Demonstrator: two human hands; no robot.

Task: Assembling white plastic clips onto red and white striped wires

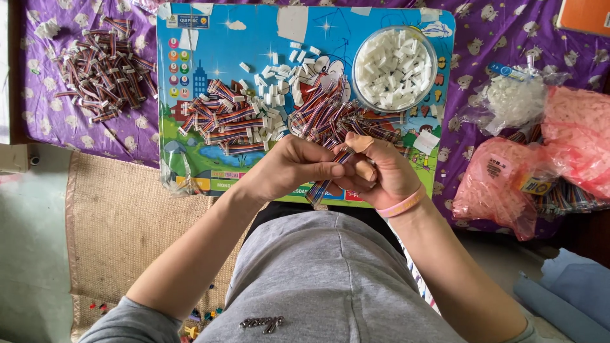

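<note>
Both hands, the left hand and right hand, pinch a bundle of coloured wires, which looks light and floppy, best gripped near its stiffer end.

Both hands — left hand, right hand — pinch a striped wire bundle (over the tray).

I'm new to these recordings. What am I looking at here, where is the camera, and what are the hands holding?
One camera worn on the person's head looks down at their lap. The left hand and right hand together grip a bundle of multicoloured ribbon cables. In front lies a blue cartoon-printed board with more cable pieces, loose white plastic connectors and a clear bowl of connectors. A further cable pile lies on the purple cloth; pink bags lie at right.
</note>
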